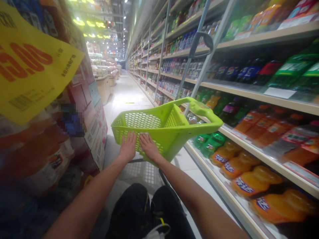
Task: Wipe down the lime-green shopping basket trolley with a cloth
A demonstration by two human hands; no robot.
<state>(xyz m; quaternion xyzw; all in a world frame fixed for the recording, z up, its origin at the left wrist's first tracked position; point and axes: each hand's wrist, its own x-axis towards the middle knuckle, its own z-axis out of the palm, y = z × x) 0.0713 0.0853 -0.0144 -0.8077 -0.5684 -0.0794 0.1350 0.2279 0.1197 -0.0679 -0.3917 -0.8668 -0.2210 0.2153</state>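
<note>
A lime-green plastic shopping basket (171, 127) with a perforated wall and a thick handle is tipped up in front of me in a supermarket aisle. My left hand (128, 147) lies flat against its near wall, fingers stretched upward. Beside it my right hand (149, 146) also presses flat on the same wall, fingers spread. Neither hand holds anything. The basket looks empty inside. Below my arms are my knees in dark trousers (147, 212).
Shelves of orange soda bottles (246, 184) and other drinks run along the right. A yellow price sign (30, 66) and stacked cartons (94, 126) crowd the left. A metal ladder (199, 56) leans on the shelving. The white tiled aisle (127, 93) stretches ahead.
</note>
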